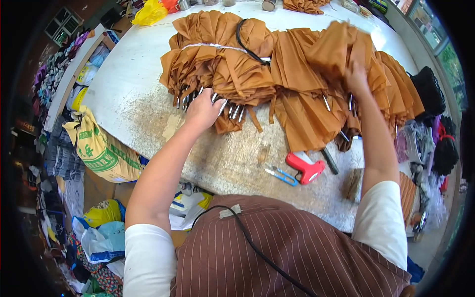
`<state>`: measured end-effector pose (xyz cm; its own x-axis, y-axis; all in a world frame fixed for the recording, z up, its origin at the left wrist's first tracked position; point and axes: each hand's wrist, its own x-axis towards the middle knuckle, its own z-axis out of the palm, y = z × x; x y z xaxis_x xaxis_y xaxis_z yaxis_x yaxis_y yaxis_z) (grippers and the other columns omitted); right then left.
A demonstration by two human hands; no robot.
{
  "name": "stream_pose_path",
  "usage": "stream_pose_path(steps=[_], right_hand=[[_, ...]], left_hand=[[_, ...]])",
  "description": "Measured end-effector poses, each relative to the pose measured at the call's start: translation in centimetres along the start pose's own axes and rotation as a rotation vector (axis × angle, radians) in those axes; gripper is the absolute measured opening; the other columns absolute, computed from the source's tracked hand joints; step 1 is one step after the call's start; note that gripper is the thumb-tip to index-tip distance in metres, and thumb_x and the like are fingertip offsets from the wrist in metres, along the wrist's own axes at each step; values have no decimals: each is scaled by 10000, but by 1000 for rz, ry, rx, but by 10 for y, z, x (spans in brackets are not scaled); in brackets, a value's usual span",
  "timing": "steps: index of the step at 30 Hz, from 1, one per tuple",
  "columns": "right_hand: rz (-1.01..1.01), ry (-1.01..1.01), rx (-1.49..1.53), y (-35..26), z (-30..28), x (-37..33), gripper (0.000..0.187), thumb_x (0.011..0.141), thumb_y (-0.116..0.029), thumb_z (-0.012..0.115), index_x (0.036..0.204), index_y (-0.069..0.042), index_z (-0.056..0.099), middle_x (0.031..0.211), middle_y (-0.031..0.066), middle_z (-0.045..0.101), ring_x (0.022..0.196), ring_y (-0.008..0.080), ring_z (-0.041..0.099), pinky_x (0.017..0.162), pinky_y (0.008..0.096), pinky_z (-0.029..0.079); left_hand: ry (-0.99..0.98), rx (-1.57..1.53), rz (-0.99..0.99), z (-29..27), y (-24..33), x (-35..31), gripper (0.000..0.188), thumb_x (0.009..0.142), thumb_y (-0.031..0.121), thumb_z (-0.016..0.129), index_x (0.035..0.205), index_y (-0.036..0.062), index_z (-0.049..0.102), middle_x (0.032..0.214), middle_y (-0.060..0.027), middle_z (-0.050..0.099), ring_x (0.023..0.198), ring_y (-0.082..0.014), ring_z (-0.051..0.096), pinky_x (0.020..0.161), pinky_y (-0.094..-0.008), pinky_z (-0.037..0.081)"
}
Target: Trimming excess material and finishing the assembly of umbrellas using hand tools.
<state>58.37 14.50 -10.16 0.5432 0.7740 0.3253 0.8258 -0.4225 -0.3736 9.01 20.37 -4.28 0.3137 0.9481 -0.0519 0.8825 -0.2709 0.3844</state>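
On the left of the table lies a bundle of brown folded umbrellas (217, 64), bound round with a pale tie and a black cord (239, 35). Silvery metal shafts (241, 113) stick out of its near end. My left hand (202, 111) is closed round one or more of these shafts at the bundle's lower edge. At the right, my right hand (356, 80) grips a loose brown umbrella (341, 49) by its cloth, lifted over the pile; motion blurs it and hides some fingers. More loose brown umbrellas (309, 116) lie spread beneath and beside it.
Near the front edge lie a red plastic tool (305, 168), blue-handled thread snips (282, 175), a dark rod (329, 161) and a worn block (353, 184). A yellow bag (150, 12) lies on the far left. A printed sack (101, 146) stands beside the table.
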Motion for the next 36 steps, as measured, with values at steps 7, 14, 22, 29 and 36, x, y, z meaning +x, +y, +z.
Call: stream_pose_path(steps=[7, 14, 22, 29, 36], right_hand=[[-4, -27, -162, 21, 86, -40, 533, 901, -345, 478, 1338, -43, 434, 1476, 163, 269, 1208, 391, 430, 1004, 423, 369], [-13, -104, 316, 1, -11, -64, 429, 891, -293, 512, 1193, 10, 543, 1288, 158, 497, 1090, 351, 524, 925, 363, 424], [-168, -80, 562, -82, -42, -136, 263, 866, -220, 528, 930, 15, 628, 929, 115, 660, 760, 271, 579, 721, 344, 468], [-733, -1541, 588, -237, -20, -305, 580, 906, -518, 500, 1106, 20, 584, 1046, 156, 622, 925, 274, 583, 848, 383, 463], [211, -958, 1729, -392, -72, -380, 394, 897, -226, 575, 1217, -2, 523, 1221, 155, 544, 1065, 192, 519, 907, 311, 447]], left_hand=[[25, -128, 66, 13, -30, 3, 293, 910, 276, 527, 846, -8, 561, 771, -192, 625, 677, -357, 562, 657, -427, 454], [-303, -527, -189, -4, -153, -143, 246, 930, 218, 459, 810, 36, 573, 595, -45, 534, 518, -143, 483, 511, -265, 393], [-641, -767, -496, 15, -184, -284, 123, 911, 114, 506, 909, 29, 595, 717, -27, 582, 629, -114, 505, 620, -215, 406], [-575, -857, -283, -34, -161, -316, 110, 893, 111, 523, 899, 29, 596, 733, -16, 582, 611, -103, 489, 590, -198, 387], [-317, -685, -55, -33, -158, -319, 132, 879, 114, 537, 864, 0, 603, 734, -45, 588, 634, -127, 502, 614, -221, 404]])
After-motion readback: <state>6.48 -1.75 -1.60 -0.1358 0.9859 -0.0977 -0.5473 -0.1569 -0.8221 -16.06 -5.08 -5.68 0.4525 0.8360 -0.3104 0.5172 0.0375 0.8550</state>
